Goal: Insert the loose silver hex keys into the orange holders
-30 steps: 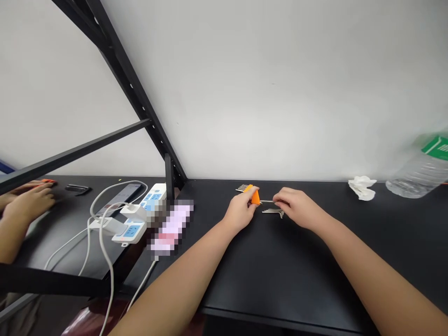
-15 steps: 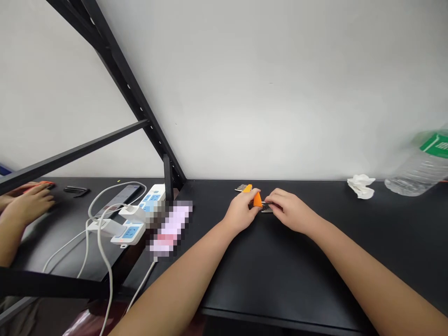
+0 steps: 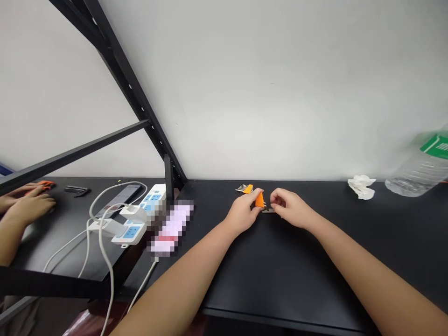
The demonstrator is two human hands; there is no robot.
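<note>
The left hand (image 3: 241, 215) grips an orange plastic holder (image 3: 259, 200) above the black desk (image 3: 297, 280). Steel hex keys (image 3: 269, 211) lie just right of the holder, touched or nearly touched by the curled right hand (image 3: 291, 208); I cannot tell whether that grip holds anything. An orange-clipped hex key bunch (image 3: 244, 189) lies just behind the holder.

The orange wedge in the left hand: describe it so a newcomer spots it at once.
On the black bench, the left hand and right hand meet near the wall. The left one pinches an orange wedge; another orange piece, clipped to metal keys, lies behind it.
</note>
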